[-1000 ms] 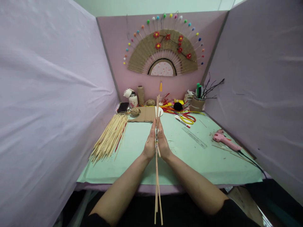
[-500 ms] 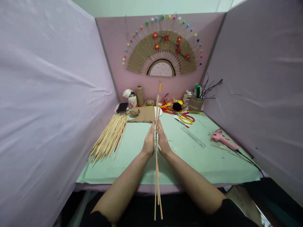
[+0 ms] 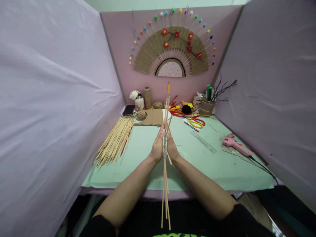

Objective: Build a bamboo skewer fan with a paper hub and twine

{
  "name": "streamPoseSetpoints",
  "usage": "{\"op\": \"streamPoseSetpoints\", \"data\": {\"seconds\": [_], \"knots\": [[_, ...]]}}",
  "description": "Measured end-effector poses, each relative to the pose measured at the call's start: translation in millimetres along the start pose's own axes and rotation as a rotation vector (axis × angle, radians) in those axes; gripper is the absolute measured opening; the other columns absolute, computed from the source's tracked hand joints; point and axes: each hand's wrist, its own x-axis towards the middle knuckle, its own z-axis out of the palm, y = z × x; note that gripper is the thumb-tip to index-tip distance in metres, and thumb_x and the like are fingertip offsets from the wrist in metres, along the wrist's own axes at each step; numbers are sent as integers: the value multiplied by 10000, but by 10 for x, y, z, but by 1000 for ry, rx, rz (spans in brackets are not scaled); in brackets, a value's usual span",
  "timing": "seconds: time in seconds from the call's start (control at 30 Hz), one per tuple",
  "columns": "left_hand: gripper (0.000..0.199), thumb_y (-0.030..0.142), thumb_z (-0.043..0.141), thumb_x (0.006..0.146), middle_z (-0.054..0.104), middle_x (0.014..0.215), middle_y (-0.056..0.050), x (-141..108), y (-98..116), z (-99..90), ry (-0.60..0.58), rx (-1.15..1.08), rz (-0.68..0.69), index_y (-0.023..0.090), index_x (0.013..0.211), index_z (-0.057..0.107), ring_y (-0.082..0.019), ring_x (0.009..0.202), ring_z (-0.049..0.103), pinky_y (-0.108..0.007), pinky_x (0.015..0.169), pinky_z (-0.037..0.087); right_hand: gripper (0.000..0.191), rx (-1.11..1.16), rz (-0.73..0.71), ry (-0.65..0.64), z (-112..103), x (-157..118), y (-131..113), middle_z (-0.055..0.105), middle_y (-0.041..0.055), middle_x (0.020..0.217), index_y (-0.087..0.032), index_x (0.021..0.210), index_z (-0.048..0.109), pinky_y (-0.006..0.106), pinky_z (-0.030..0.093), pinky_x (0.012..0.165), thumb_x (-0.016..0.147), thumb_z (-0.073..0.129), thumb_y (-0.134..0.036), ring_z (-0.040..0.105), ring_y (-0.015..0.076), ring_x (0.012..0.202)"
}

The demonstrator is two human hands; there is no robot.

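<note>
Between my left hand (image 3: 157, 144) and my right hand (image 3: 172, 146), a flat piece with thin wooden sticks (image 3: 165, 177) is pressed edge-on to the camera. The hands face each other palm to palm over the middle of the table. Several sticks stick out toward my body and others point up and away past my fingertips; one short stick slants out below my right palm. The piece's faces are hidden by my palms.
Many loose sticks (image 3: 115, 141) lie at the left. Cardboard (image 3: 151, 118), a twine ball (image 3: 141, 115) and a phone (image 3: 128, 110) are behind. At right are scissors (image 3: 196, 123), a ruler (image 3: 203, 142) and a pink glue gun (image 3: 237, 146). A decorated fan (image 3: 148, 54) hangs at the back.
The piece has turned slightly between my palms, and its sticks are spread a little more near my fingertips and right palm. The whole view has shifted slightly.
</note>
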Motion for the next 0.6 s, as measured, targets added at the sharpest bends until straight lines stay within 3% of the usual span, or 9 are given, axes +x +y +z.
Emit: {"op": "streamPoseSetpoints", "data": {"seconds": [0.13, 0.27, 0.6], "knots": [[400, 321, 449, 970, 483, 1507, 1, -19, -9, 24, -26, 49, 51, 221, 1326, 602, -211, 1483, 278, -340, 1243, 175, 668, 34, 19, 30, 17, -4, 0, 231, -22, 1634, -253, 1537, 314, 421, 61, 1262, 954, 348, -576, 144, 185, 1523], [415, 367, 484, 961, 496, 1497, 6, -51, -9, 58, 23, 14, 56, 238, 1341, 591, -211, 1479, 290, -360, 1249, 171, 673, 82, 35, 53, 43, -8, -14, 210, -19, 1639, -234, 1539, 310, 411, 75, 1261, 951, 362, -558, 146, 185, 1522], [308, 241, 534, 945, 652, 1324, -42, -21, 6, 89, 99, -269, -89, 174, 1205, 684, -209, 1390, 449, -290, 1186, 309, 679, 27, 112, 111, 49, 0, -59, 213, -30, 1635, -260, 1536, 320, 426, 91, 1257, 927, 396, -551, 145, 203, 1523]]}}
